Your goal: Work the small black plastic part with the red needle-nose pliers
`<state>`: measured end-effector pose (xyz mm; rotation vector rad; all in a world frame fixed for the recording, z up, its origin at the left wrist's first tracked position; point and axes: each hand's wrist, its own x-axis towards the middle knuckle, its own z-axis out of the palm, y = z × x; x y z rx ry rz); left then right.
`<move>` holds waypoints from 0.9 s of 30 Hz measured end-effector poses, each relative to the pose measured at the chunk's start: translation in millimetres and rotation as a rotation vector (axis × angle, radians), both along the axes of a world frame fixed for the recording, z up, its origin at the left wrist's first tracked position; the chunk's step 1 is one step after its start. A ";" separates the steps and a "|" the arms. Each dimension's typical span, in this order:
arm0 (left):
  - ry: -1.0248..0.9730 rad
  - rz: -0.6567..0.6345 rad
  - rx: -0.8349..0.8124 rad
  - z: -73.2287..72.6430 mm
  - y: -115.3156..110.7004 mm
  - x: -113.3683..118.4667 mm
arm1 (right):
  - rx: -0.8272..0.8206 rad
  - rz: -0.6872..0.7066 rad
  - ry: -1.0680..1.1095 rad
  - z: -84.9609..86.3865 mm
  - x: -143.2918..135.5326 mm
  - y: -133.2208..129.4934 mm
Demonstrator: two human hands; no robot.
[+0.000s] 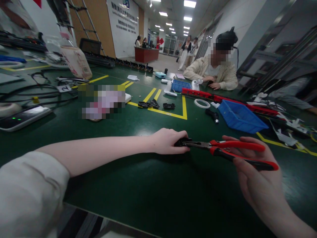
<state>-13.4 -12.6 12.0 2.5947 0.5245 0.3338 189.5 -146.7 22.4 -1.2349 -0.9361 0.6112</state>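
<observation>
My left hand (169, 141) is closed around a small black part (182, 142), which it mostly hides. My right hand (260, 172) grips needle-nose pliers (223, 147) with red and black handles. Their jaws point left and reach the black part at my left fingertips; whether they pinch it I cannot tell. Beyond my left hand, several similar black pieces lie on the green table, a loose cluster (149, 104) and a single one (168, 105) inside the yellow tape lines.
A blue bin (239, 115) stands to the right, with a black tool (212, 115) and a white ring (201, 103) beside it. Red strips (210, 96) run behind. At left are a bottle (75, 59), black cables and a white device (24, 117). A person (213, 69) sits across the table.
</observation>
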 end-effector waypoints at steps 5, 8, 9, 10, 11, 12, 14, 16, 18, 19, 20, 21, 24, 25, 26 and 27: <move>0.020 0.013 0.010 0.7 0.4 -0.5 | 0.017 0.015 -0.020 -0.1 0.0 -1.6; 0.036 0.008 0.024 1.3 0.4 -0.4 | 0.032 0.030 -0.049 -2.6 0.7 -3.2; 0.045 0.007 0.027 1.5 0.3 -0.2 | 0.037 0.042 -0.062 -3.7 1.2 -3.8; 0.053 0.007 0.029 1.8 0.2 0.0 | 0.044 0.054 -0.074 -4.6 1.7 -4.5; 0.061 0.011 0.027 2.0 0.1 0.2 | 0.049 0.067 -0.081 -5.2 2.0 -5.1; 0.065 0.016 0.021 2.3 0.1 0.3 | 0.055 0.074 -0.085 -5.5 2.2 -5.6; 0.067 0.026 0.003 2.6 0.2 0.4 | 0.052 0.076 -0.082 -4.7 1.6 -6.1; 0.041 0.018 -0.017 2.4 0.7 -0.1 | 0.044 0.058 -0.068 -2.8 0.5 -5.6; -0.015 -0.017 -0.050 1.8 1.3 -1.1 | 0.031 0.038 -0.039 -0.6 -0.3 -3.7; -0.042 -0.036 -0.070 1.4 1.6 -1.7 | 0.026 0.027 -0.021 0.3 -0.3 -2.3; -0.064 -0.051 -0.091 1.0 1.8 -2.2 | 0.023 0.011 -0.003 1.0 0.0 -0.6; -0.077 -0.059 -0.109 0.6 2.0 -2.5 | 0.019 -0.005 0.015 1.3 0.8 1.3; -0.083 -0.065 -0.141 -0.8 2.4 -2.5 | 0.021 -0.043 0.070 0.4 4.8 7.4; -0.091 -0.073 -0.155 -1.5 2.7 -2.3 | 0.021 -0.053 0.086 -0.3 6.3 9.1; -0.104 -0.086 -0.171 -2.3 3.1 -2.1 | 0.017 -0.059 0.097 -1.0 7.7 10.6; -0.121 -0.103 -0.186 -3.0 3.6 -2.0 | 0.008 -0.061 0.105 -1.6 8.8 11.6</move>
